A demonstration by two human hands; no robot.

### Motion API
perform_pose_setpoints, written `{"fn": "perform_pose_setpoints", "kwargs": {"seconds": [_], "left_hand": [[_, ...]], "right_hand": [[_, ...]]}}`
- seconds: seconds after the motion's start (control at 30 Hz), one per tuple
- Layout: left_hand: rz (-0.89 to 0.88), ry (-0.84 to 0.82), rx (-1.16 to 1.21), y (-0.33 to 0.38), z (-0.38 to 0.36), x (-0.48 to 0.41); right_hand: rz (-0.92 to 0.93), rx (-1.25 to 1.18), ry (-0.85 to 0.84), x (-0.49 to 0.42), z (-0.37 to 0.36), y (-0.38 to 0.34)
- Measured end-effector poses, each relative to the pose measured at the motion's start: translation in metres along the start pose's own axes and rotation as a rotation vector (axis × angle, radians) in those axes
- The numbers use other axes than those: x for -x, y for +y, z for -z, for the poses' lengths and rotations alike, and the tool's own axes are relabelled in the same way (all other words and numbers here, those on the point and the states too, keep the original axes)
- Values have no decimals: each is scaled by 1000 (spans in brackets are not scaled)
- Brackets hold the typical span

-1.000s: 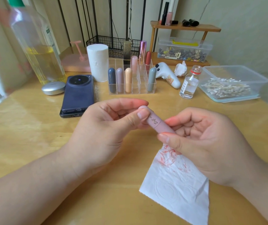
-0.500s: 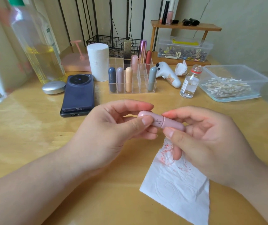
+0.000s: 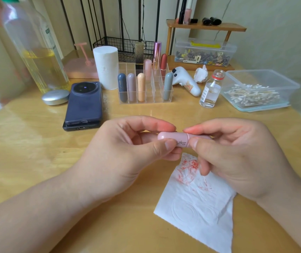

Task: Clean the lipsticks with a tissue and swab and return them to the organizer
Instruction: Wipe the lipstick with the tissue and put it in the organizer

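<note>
Lipstick (image 3: 169, 137), pink capsule, held level above table, over stained top of tissue (image 3: 197, 207), well in front of organizer (image 3: 156, 92). Left hand (image 3: 127, 148) pinches one half with thumb and forefinger; right hand (image 3: 237, 152) pinches other half same way, remaining fingers curled. Seam sits between grips. Likely light, rigid, smooth plastic, so slippery; hold either side of seam, not rounded tips. Count: one lipstick in hands, eight in organizer (four front row, four behind), one tissue, one vial (image 3: 210, 92), swabs (image 3: 252, 94) too many to count.
</note>
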State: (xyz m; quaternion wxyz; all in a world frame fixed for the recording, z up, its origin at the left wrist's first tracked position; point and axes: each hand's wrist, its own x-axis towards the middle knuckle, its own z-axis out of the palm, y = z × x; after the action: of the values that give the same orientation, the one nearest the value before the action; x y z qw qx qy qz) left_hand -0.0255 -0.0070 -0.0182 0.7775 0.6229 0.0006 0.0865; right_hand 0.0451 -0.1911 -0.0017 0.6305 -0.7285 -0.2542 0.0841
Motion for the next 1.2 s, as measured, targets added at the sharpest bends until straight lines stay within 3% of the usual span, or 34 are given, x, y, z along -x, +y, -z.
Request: {"fn": "perform_pose_setpoints", "kwargs": {"seconds": [0.27,0.5,0.77,1.07,1.2], "left_hand": [[18,18,-12,0,-3,0],[31,43,9,0,0,-2],[-14,91,-34,4,-1,-2],[-144,49,-79,4,2,-3],[-191,14,-151,-4,2,-4]], "right_hand": [[-124,-158,58,-5,-3,3],[-131,-217,-92,-6,2,5],[-29,-107,-316,-6,13,11],[-9,-113,-302,-8,10,10],[-9,14,-272,-6,6,11]]}}
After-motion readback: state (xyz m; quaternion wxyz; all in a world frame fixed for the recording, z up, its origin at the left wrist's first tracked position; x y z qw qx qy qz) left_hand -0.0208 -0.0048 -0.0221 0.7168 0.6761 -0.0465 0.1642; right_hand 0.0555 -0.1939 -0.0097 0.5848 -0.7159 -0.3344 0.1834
